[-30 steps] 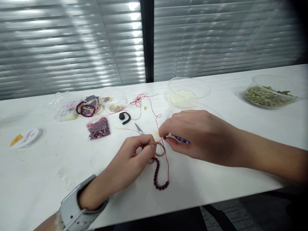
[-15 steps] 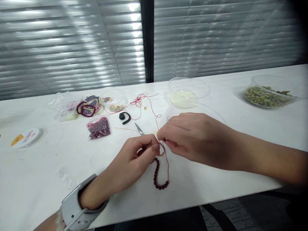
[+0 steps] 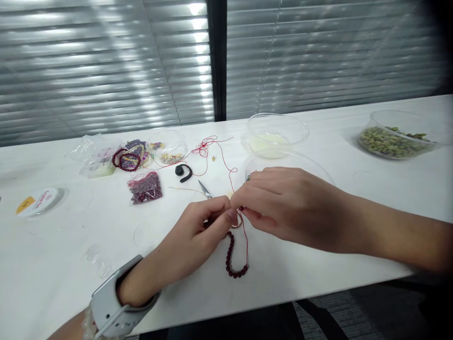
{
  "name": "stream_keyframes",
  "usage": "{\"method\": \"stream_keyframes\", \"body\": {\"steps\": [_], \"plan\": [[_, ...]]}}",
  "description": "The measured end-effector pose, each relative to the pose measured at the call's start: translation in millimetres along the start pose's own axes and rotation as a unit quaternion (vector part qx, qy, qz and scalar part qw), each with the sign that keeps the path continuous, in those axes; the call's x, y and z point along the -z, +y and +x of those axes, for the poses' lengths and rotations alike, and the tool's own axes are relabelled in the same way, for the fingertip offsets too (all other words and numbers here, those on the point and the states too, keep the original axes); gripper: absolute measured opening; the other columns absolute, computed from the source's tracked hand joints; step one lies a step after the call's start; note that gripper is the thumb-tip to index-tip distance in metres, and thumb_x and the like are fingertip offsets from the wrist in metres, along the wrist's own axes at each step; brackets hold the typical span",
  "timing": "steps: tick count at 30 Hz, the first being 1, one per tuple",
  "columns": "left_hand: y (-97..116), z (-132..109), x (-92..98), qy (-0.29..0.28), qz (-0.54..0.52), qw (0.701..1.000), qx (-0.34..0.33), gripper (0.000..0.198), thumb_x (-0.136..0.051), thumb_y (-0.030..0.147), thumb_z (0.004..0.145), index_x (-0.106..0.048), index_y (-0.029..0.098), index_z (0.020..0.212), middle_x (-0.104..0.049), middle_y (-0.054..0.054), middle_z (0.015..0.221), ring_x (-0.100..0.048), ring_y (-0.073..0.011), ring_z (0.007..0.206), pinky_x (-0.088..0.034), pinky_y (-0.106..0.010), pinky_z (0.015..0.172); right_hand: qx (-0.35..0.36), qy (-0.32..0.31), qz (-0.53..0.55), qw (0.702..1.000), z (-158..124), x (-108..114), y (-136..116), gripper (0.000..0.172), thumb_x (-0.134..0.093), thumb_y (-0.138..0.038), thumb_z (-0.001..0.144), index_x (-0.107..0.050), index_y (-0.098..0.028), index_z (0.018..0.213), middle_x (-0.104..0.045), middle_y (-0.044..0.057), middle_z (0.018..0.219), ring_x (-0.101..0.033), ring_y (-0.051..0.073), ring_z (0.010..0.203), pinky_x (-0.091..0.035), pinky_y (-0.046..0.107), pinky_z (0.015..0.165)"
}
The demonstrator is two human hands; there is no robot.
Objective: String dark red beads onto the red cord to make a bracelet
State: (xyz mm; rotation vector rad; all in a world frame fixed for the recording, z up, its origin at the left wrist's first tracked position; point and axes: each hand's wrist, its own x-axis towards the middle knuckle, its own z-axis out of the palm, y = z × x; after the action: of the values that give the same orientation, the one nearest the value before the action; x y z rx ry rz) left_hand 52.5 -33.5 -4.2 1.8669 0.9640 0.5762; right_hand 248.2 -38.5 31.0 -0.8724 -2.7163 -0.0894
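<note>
My left hand [image 3: 203,231] is closed in a pinch on red string [image 3: 247,241], its thumb and fingertips against those of my right hand. My right hand [image 3: 279,203] is also pinched, with a dark red bead [image 3: 241,208] showing at its fingertips; the exact grip is partly hidden. Below the hands, a curved strand of dark red beads [image 3: 230,257] lies on the white table [image 3: 283,288], strung on the same string. Scissors [image 3: 204,189] lie partly under my left hand, blade tips pointing away and a handle loop showing near the fingertips.
Behind the hands are a black ear-hook earphone [image 3: 184,174], a bag of dark red beads [image 3: 146,189], tangled red string and finished bead bracelets [image 3: 126,160]. Clear bowls [image 3: 278,127] stand farther back. A container of green pods [image 3: 394,144] is at right, a round-lidded spool [image 3: 37,202] at left.
Both hands stay almost in place, with their fingertips drawn slightly closer together. More of the bead shows at my right fingertips. The strand below keeps its shape.
</note>
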Motion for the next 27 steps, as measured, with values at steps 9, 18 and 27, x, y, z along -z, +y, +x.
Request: {"method": "stream_keyframes", "body": {"steps": [9, 18, 27], "plan": [[-2.2, 0.4, 0.1, -0.010, 0.013, 1.000, -0.004, 0.029, -0.042, 0.036, 0.093, -0.058, 0.019, 0.077, -0.057, 0.003, 0.068, -0.052, -0.0126, 0.067, -0.042, -0.023, 0.059, 0.037, 0.004, -0.033, 0.999, -1.5, 2.3, -1.3, 0.018, -0.046, -0.001, 0.081, -0.052, -0.018, 0.086, -0.054, -0.002, 0.065, -0.042, 0.013, 0.056, -0.030, 0.027, 0.054], [6.9, -1.3, 4.1, 0.093, -0.010, 0.996, 0.001, 0.023, -0.035, 0.038, 0.096, -0.052, 0.028, 0.109, -0.057, 0.002, 0.109, -0.051, -0.0151, 0.098, -0.039, -0.026, 0.088, 0.038, 0.072, -0.015, 0.997, 1.5, 12.3, -0.9, 0.023, -0.040, 0.000, 0.084, -0.055, -0.017, 0.086, -0.054, -0.002, 0.064, -0.042, 0.012, 0.060, -0.032, 0.025, 0.057], [1.8, 0.2, 3.0, 0.032, -0.105, 0.993, -0.033, 0.012, -0.054, 0.031, 0.090, -0.062, 0.023, 0.086, -0.062, 0.002, 0.080, -0.056, -0.0127, 0.079, -0.045, -0.023, 0.071, -0.055, 0.092, 0.017, 0.994, 2.9, 11.0, -2.5, 0.015, -0.045, -0.008, 0.085, -0.056, -0.018, 0.085, -0.059, -0.002, 0.069, -0.051, 0.011, 0.064, -0.032, 0.021, 0.053]]}}
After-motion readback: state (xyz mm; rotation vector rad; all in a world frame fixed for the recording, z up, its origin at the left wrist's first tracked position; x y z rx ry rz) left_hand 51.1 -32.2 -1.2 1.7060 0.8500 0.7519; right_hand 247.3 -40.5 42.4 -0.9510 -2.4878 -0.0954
